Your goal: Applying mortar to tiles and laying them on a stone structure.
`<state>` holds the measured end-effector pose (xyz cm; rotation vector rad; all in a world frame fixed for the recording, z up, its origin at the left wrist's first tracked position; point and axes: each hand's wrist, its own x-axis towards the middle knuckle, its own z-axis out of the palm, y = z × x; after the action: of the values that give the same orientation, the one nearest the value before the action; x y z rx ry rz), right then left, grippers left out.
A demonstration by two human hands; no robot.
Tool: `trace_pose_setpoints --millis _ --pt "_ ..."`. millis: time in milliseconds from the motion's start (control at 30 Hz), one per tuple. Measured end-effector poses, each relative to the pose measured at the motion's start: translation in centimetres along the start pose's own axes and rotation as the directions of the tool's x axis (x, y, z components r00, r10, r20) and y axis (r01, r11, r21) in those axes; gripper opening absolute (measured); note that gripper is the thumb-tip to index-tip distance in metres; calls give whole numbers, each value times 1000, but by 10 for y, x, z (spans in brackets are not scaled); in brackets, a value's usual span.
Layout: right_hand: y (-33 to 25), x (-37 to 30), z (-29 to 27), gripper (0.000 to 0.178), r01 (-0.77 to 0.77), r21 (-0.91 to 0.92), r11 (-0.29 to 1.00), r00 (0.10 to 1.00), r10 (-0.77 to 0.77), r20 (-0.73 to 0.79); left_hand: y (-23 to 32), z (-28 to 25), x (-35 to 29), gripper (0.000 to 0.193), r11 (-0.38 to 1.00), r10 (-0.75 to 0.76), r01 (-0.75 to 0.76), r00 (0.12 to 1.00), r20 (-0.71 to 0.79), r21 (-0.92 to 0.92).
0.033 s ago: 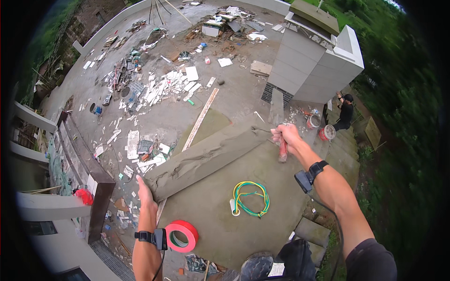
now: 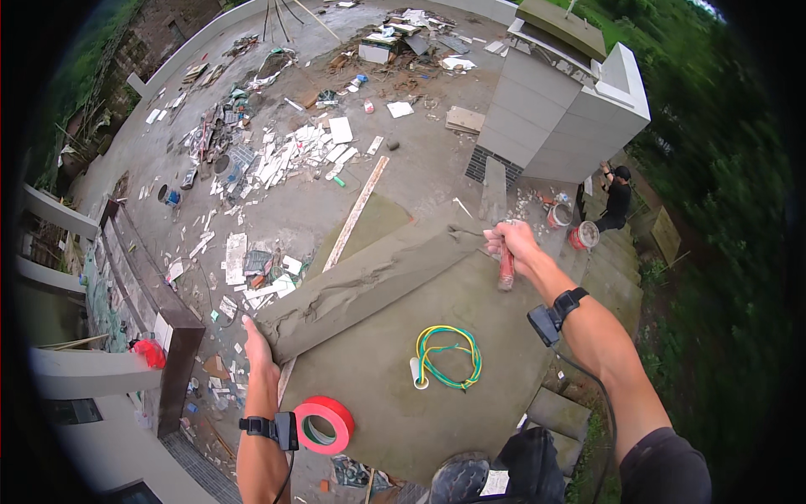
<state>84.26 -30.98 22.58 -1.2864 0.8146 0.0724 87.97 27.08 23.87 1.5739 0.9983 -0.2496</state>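
Note:
A long, narrow slab (image 2: 369,287) spread with wet grey mortar slants across the middle, its right end farther away. My left hand (image 2: 259,344) holds its near left end, thumb up along the edge; the other fingers are mostly hidden. At the far right end, my right hand (image 2: 514,241) is closed round a trowel with a worn red handle (image 2: 506,273), which points down below the fist. The trowel's blade is hard to make out against the grey mortar. Both wrists carry black strapped devices.
Below the slab, a coil of yellow-green wire (image 2: 478,357) rises from a white pipe in the cement surface. A red tape roll (image 2: 347,427) lies beside my left forearm. Beyond are a long plank (image 2: 357,212), broken tiles (image 2: 290,160), buckets (image 2: 583,236) and a person (image 2: 619,197) on steps.

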Motion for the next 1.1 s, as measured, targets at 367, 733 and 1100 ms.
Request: trace_pose_setpoints --millis 367,733,1100 --pt "-11 0 -10 25 13 -16 1000 999 -13 44 10 -18 9 78 911 77 -115 991 111 397" --pt "-146 -98 -87 36 299 -919 259 930 -293 220 26 -26 -4 77 814 116 -187 980 162 550" --pt "-299 -188 -103 32 437 -651 -621 788 -84 610 -23 81 -152 38 253 238 -731 682 691 634"
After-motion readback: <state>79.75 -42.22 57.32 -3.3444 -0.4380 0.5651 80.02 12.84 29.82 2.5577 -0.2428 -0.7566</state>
